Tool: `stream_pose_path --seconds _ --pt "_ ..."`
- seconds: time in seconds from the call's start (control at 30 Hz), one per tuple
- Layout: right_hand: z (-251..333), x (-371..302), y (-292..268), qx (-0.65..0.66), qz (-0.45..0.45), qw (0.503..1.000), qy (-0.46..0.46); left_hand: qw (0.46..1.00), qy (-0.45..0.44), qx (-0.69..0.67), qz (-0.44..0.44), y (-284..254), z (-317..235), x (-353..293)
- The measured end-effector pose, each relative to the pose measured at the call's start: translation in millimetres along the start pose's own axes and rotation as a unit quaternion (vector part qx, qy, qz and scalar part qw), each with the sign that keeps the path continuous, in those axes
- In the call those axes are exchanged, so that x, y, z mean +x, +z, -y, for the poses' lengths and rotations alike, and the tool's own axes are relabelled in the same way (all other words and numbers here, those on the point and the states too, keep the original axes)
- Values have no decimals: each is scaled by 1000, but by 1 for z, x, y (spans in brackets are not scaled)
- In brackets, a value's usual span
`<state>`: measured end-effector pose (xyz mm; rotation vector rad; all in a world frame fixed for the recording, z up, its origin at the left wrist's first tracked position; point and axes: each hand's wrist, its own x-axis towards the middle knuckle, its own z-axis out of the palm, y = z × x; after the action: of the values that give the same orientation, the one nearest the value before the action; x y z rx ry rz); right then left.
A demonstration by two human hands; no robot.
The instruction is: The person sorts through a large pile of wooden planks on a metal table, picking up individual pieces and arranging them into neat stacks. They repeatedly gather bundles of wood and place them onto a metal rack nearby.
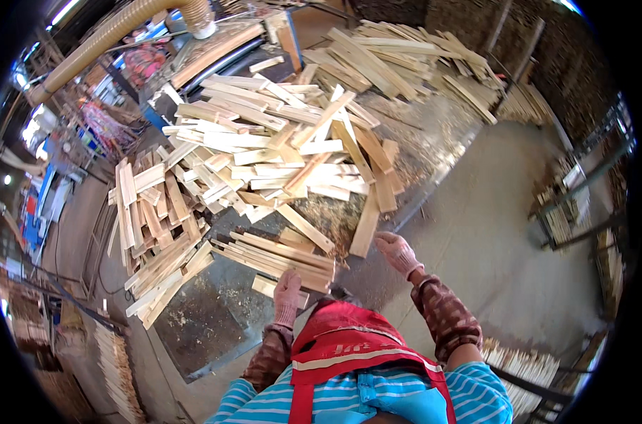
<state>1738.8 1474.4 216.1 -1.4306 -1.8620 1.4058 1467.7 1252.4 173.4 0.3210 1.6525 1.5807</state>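
Note:
My left hand (pixel 288 288), in a pale pinkish glove, is closed at the near side of a row of wooden strips (pixel 275 256) lined up side by side. A short wooden piece (pixel 264 285) shows beside and partly under it; whether the fingers grip it is hidden. My right hand (pixel 397 253), gloved alike, has its fingers curled with no wood seen in them. It hangs just past the table's right edge, near the end of a longer board (pixel 365 225).
A large jumbled pile of cut wood pieces (pixel 264 152) covers the metal table (pixel 208 318). Longer boards (pixel 377 60) lie at the far right. Beyond the pile stand a roller machine (pixel 229 60) and a ribbed hose (pixel 109 42). Another person (pixel 143 62) is at the far left.

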Motion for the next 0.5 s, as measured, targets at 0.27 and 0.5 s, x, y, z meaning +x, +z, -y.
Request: stream_pose_path --seconds 0.27,0.5 --pt "165 198 6 -120 76 973 -181 993 -19 -39 -108 31 -24 68" --pt "257 386 57 -263 80 947 -167 980 87 -74 -165 76 -93 68"
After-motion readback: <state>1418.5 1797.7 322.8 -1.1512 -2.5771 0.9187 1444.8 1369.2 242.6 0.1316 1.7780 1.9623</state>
